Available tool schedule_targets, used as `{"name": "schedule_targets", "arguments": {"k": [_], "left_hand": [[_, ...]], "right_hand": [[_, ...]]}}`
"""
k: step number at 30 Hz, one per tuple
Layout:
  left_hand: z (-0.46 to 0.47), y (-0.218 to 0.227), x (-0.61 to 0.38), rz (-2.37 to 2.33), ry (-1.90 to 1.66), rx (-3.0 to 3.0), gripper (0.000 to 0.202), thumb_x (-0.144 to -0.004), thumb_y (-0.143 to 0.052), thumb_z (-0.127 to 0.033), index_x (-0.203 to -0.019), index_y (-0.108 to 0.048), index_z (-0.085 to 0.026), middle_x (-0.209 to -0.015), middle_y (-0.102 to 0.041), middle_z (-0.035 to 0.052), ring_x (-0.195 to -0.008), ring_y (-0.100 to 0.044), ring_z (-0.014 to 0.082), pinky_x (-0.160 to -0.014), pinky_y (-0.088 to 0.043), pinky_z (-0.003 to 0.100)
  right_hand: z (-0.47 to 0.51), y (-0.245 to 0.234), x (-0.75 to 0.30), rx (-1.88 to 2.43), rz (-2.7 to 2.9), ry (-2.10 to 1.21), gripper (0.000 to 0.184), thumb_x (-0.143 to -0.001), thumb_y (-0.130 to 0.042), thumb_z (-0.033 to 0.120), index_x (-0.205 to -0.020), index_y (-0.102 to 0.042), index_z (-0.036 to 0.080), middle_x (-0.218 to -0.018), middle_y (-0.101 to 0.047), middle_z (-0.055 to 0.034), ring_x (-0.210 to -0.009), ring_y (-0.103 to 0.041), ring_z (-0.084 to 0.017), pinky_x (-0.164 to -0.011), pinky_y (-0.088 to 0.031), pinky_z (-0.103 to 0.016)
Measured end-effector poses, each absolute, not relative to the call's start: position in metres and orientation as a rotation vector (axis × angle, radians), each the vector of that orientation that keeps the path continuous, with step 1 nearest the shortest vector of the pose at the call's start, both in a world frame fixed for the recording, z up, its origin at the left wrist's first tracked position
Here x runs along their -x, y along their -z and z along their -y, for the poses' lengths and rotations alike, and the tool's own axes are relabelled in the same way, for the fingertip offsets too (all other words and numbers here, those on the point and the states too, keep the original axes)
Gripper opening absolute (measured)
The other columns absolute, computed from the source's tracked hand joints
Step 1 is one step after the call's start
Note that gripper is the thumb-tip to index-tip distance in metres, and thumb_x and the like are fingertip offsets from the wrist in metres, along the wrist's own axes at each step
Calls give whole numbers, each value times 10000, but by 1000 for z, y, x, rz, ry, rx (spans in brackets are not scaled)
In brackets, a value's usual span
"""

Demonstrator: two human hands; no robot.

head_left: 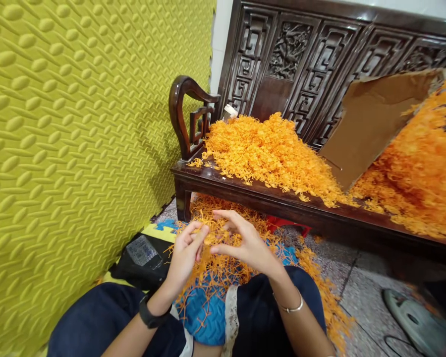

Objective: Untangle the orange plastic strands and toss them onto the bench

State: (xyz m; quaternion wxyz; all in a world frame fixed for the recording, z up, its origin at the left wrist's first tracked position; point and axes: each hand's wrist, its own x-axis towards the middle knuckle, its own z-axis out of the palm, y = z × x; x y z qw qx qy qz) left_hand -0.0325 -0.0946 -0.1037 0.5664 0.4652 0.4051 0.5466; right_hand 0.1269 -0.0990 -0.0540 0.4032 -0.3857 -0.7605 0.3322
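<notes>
My left hand (188, 248), with a dark band at its wrist, has thumb and fingers pinched together. A thin-legged orange plastic piece (202, 216) sticks up at its fingertips, partly lost against the same colour behind. Facing it, my right hand (245, 243) holds its thumb and fingers apart, with nothing plainly gripped. Below and behind both hands spreads a loose pile of long-legged orange pieces (223, 267) over a blue foam mat (204, 322) between my knees.
A dark carved wooden bench (241, 187) carries a big orange heap (260, 148) and a cardboard sheet (379, 119). Yellow foam matting (78, 124) rises at the left. A black bag (134, 272) lies beside my left arm; a grey-green device (416, 317) stands lower right.
</notes>
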Motion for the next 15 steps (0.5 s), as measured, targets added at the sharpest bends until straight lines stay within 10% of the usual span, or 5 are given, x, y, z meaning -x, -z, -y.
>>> {"name": "schedule_targets", "arguments": {"k": [5,15], "left_hand": [[94,101,37,-904,-1258,-1040,337,-785,-631,-499,-751,-546,-174,-340,-294,-126,-328,-215,27,-394,-214,146],[105,98,29,-778,-938,-1225,389,-692,-682,-509,-580,-567,-155,-384,-302,-91,-327,-196,29,-358,-121,194]], "right_hand": [[93,57,-123,930,1772,-621,121,-862,-592,253,-929,-691,242,-915,-648,-31,-900,-597,-156,-834,-468,-306],[98,37,-157,909,1457,-473,95,-804,-651,211,-753,-731,222,-718,-642,-12,-626,-562,-119,-554,-467,-255]]}}
